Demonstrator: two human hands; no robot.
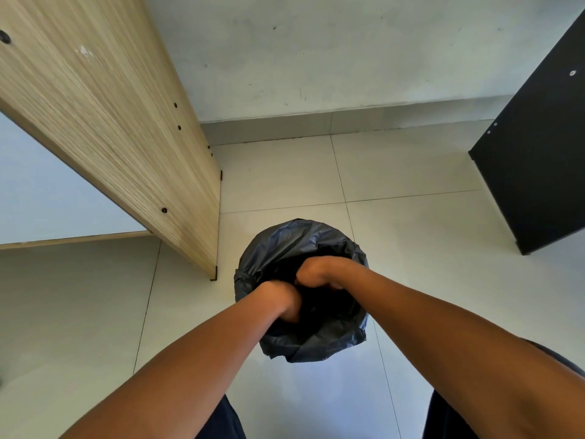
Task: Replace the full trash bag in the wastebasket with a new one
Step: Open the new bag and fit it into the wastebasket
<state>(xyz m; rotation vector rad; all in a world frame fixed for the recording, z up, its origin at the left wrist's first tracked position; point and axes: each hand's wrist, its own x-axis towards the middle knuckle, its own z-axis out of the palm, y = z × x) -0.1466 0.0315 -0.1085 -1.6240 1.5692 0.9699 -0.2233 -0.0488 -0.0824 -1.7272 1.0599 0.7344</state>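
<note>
Head view, the only one: one crinkled black plastic trash bag (304, 245), lower centre of the frame, draped over one wastebasket that is wholly hidden beneath it; its mouth faces straight up toward the viewer, so the long axis runs vertically down to the floor. Two bare hands, both sunk in the bag's mouth and almost touching. Left hand (278, 296) at the near-left of the opening, fingers curled out of sight into the plastic, apparently bunching it. Right hand (319, 274) slightly farther in, toward the centre, fist-like on gathered film. Whether the plastic is firmly clamped cannot be told. Judged: neither hand is clearly nearer, and the gather lies between them, so any lift would go straight up. Surroundings: one pale wood-grain cabinet side panel (104, 122), upper left; one black flat panel (538, 153), right edge; one grey-tiled floor (411, 248); one whitish wall (316, 58), top.
</note>
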